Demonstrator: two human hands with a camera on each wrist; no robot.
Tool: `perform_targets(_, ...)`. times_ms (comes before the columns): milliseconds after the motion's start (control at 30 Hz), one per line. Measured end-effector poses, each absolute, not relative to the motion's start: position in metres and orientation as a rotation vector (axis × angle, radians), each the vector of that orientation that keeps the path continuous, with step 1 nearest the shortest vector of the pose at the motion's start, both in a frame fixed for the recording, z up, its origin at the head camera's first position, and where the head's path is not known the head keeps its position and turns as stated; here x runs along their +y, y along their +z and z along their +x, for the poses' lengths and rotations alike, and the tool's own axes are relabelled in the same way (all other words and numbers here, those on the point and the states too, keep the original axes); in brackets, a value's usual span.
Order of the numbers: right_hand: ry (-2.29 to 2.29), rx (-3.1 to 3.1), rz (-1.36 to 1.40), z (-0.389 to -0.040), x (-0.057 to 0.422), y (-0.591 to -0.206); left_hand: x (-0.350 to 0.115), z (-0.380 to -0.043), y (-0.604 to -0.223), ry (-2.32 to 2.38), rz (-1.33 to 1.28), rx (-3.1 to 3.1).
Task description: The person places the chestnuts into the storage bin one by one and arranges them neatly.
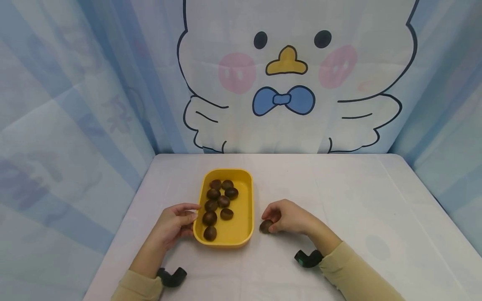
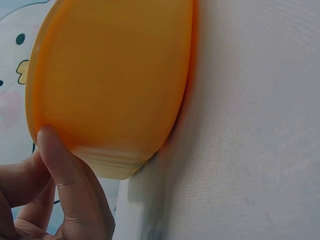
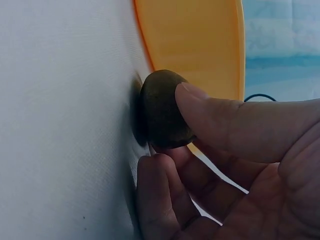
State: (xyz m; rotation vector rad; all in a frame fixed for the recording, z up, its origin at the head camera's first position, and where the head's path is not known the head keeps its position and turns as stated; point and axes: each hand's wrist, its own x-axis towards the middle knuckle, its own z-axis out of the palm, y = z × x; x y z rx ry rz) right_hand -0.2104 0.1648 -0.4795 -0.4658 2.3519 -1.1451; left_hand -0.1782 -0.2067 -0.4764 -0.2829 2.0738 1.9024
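A yellow tray (image 1: 242, 221) with rounded corners stands on the table. Several dark brown chestnuts (image 1: 224, 202) lie inside it, mostly along its left half. My left hand (image 1: 175, 223) holds the tray by its left rim, and in the left wrist view one fingertip (image 2: 47, 137) lies against the outer wall just under the edge. To the right of the tray, my right hand (image 1: 290, 216) pinches a single chestnut (image 1: 265, 226) between thumb and fingers. The right wrist view shows this chestnut (image 3: 165, 110) low over the table, with the thumb on its upper side.
A white cloth covers the table (image 1: 339, 188). Behind it hangs a curtain (image 1: 286, 133) with a cartoon bird, and striped blue curtains (image 1: 67, 125) flank both sides. Dark wrist-camera mounts (image 1: 308, 258) stick out from both wrists near the beige sleeves (image 1: 354, 267).
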Motion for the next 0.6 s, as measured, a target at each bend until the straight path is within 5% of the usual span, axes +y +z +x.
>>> perform_targets(600, -1.145, 2.397, -0.447, -0.211, 0.17, -0.464, -0.208, -0.178, -0.478, 1.896, -0.278, 2.075)
